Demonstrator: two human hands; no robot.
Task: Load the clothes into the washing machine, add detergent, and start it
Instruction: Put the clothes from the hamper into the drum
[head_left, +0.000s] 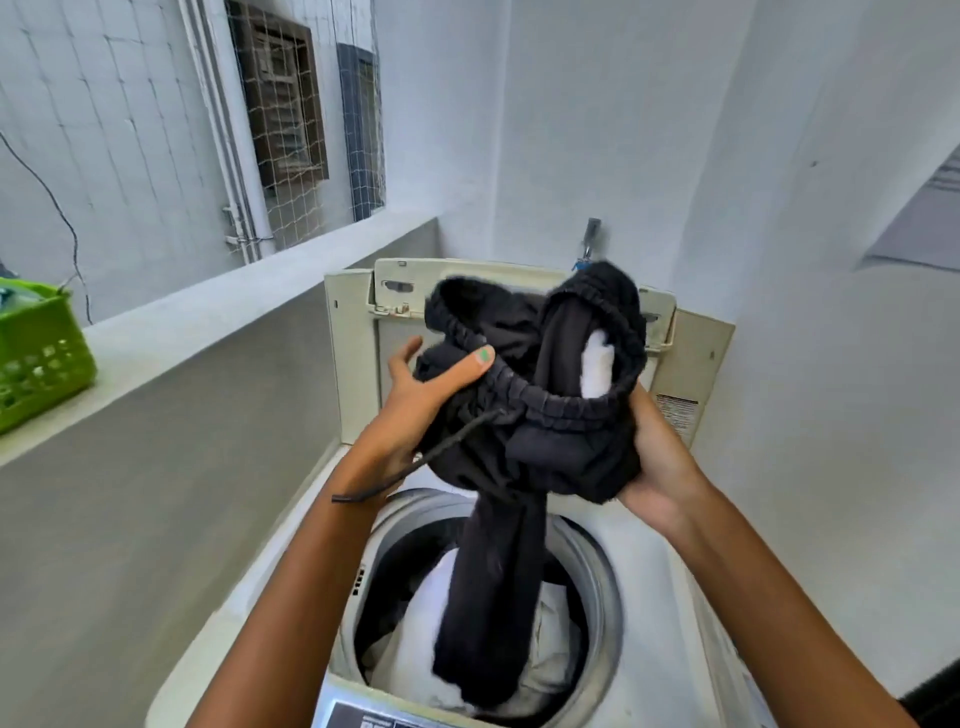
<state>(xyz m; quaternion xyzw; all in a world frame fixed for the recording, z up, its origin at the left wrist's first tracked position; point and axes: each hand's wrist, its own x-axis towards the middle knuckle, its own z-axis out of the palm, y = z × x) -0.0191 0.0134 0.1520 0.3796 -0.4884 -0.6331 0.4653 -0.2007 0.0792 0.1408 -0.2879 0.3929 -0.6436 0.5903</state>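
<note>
A bundled pair of black drawstring trousers (540, 395) hangs above the open top-loading washing machine (644, 551). My left hand (421, 395) grips the left side of the bundle, thumb over the waistband. My right hand (660, 457) holds it from the right and underneath. One black leg dangles down into the drum (597, 582), where white and dark clothes (421, 623) lie. The cream lid (691, 364) stands raised behind the bundle. A drawstring hangs over my left wrist.
A green plastic basket (36, 353) stands on the white ledge (208, 322) at the left. A tap (589, 239) sticks out of the wall behind the machine. The control panel (374, 717) shows at the bottom edge. White walls close in on the right.
</note>
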